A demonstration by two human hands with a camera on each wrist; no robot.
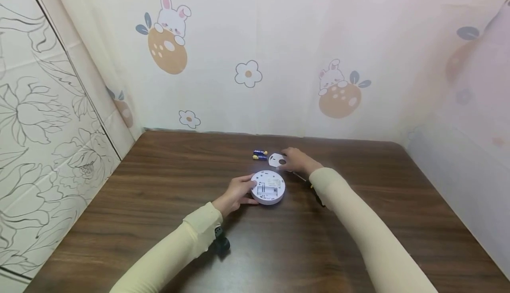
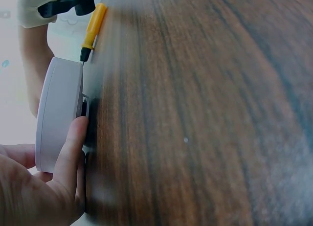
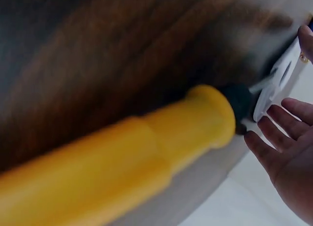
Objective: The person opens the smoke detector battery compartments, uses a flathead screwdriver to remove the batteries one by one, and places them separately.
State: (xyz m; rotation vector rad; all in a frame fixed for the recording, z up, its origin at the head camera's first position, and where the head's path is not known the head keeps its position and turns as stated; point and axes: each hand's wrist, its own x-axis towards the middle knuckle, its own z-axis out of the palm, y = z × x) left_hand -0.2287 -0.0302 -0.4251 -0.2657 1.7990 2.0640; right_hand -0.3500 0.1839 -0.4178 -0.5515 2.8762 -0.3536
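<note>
A round white device point(image 1: 274, 177), like a smoke alarm, lies in the grip of my left hand point(image 1: 237, 192), its back up with a battery compartment uncovered. The left wrist view shows the thumb and fingers on either side of its thick rim point(image 2: 58, 116). My right hand point(image 1: 296, 160) is at a thin white plate point(image 1: 273, 160) with holes in it. Its fingers point(image 3: 279, 133) are spread along the plate's edge in the right wrist view, partly hiding the plate in the head view. Two blue-and-yellow batteries point(image 1: 260, 155) lie left of the plate.
A screwdriver with a yellow handle point(image 3: 146, 152) lies under my right wrist, its thin shaft point(image 1: 299, 177) pointing toward the plate. The dark wooden table point(image 1: 179, 160) ends at a patterned cloth point(image 1: 223, 102) behind. A patterned panel point(image 1: 44, 120) stands along the left.
</note>
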